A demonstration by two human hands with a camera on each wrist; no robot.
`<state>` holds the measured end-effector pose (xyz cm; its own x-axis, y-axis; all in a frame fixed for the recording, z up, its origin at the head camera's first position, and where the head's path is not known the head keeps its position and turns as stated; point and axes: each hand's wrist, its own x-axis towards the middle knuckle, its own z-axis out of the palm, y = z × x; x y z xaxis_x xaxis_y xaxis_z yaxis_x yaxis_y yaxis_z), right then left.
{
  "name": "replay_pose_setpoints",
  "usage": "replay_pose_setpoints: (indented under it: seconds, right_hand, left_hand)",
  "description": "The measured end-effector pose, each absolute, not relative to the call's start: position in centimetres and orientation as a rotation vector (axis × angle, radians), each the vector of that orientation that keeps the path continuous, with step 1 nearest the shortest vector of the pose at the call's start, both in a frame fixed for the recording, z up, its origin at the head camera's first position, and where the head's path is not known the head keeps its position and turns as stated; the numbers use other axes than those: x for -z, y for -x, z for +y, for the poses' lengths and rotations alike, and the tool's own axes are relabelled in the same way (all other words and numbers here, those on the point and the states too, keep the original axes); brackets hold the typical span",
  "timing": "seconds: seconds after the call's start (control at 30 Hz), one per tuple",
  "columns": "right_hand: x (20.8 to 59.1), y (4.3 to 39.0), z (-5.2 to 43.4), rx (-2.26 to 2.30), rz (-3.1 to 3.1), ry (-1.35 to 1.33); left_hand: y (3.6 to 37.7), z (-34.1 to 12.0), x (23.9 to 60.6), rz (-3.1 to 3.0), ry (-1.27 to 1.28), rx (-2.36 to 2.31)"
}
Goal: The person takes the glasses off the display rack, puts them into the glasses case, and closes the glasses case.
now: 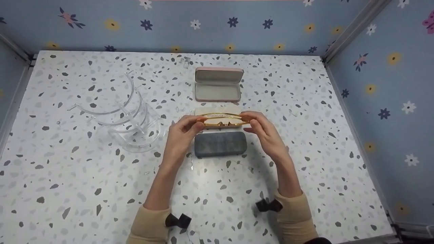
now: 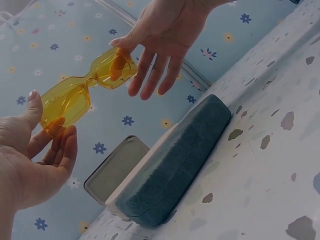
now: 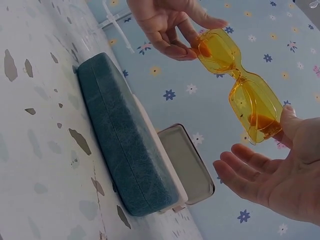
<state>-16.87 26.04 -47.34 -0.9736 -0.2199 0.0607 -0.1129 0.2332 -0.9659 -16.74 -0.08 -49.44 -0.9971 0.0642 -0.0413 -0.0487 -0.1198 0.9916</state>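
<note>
Yellow sunglasses [image 1: 224, 119] held up between two hands above the middle of the speckled bench [image 1: 305, 142], clear of its surface. Left hand [image 1: 183, 130] pinching one end of the frame between thumb and forefinger, remaining fingers loosely curved beneath; right hand [image 1: 262, 130] pinching the other end the same way, its other fingers spread and relaxed. Directly below the sunglasses, a closed grey-blue case [image 1: 220, 143] lying flat, with a closed cream case [image 1: 217, 111] just behind it, the two seemingly touching along their long sides in the wrist views. Further toward the far edge, a pink case [image 1: 218, 84] lying open, lid tipped back, pale lining showing. Off toward the left edge, a clear plastic tiered stand [image 1: 127, 117], well apart from the cases. Beige sleeves [image 1: 149, 225] at both wrists near the front edge, a dark strap on each. Flowered blue walls [image 1: 217, 23] on three sides of the bench.
</note>
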Motion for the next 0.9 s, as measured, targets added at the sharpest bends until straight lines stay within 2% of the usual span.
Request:
replay_pose_setpoints:
  seconds: [0.9]
  right_hand:
    - [47.59,17.05,26.41,1.885,2.465,0.344]
  left_hand:
    - [16.87,0.19,48.97,1.879,0.123,-2.475]
